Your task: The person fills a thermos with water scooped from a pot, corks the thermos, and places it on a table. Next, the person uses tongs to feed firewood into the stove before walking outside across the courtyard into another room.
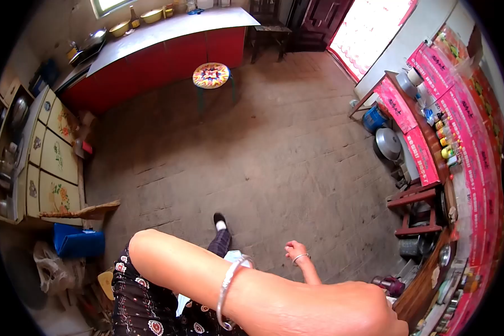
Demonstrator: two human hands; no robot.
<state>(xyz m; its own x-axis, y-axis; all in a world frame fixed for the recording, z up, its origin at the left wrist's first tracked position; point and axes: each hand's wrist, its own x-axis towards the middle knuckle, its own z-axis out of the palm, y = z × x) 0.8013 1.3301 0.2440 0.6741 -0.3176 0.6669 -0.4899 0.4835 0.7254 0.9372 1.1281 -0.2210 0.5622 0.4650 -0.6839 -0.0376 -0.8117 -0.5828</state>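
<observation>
My left hand (325, 305) is large and close to the camera at the bottom, its arm crossing from the left with a silver bangle (225, 294) on it. Its back faces me. The fingers bend down at the lower right, mostly hidden, so I cannot see whether they hold anything. Beyond it, my right hand (296, 251) hangs low over the floor, wearing another bangle (301, 257). Its fingers are loosely bent and slightly apart, and nothing shows in them. Below are a dark patterned garment (137, 302) and one foot in a dark shoe (219, 218).
A round stool with a colourful top (211, 75) stands before a red-fronted counter (168, 59). Cream cabinets (53, 148) line the left. At right are a pink-covered table (423, 154), a lidded pot (387, 144) and a wooden stool (414, 210). A bright doorway (369, 31) opens at the back.
</observation>
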